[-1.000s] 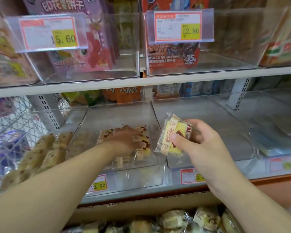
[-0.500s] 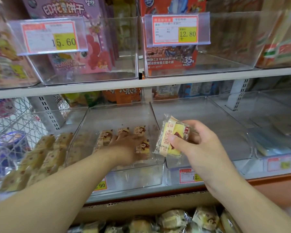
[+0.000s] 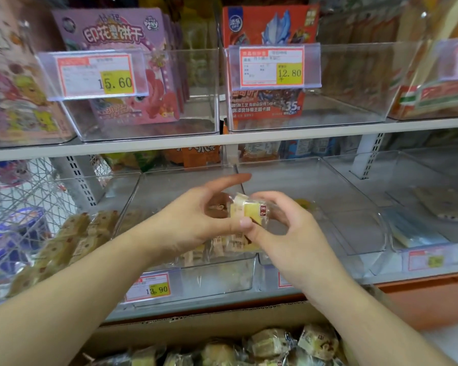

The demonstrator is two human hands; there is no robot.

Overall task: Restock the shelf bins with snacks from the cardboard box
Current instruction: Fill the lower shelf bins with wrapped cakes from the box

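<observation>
Your right hand (image 3: pixel 283 233) pinches the yellow plastic-wrapped snack cake (image 3: pixel 249 211) above the clear plastic shelf bin (image 3: pixel 196 281), while your left hand (image 3: pixel 196 217), forefinger straight, meets it at the thumb, probably to take it for placing.

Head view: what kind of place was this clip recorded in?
Most likely a shop's snack aisle. Clear shelf bins carry price tags reading 12.80 and 15.60, boxed biscuits stand behind them, and a cardboard box of wrapped snacks sits below.
</observation>
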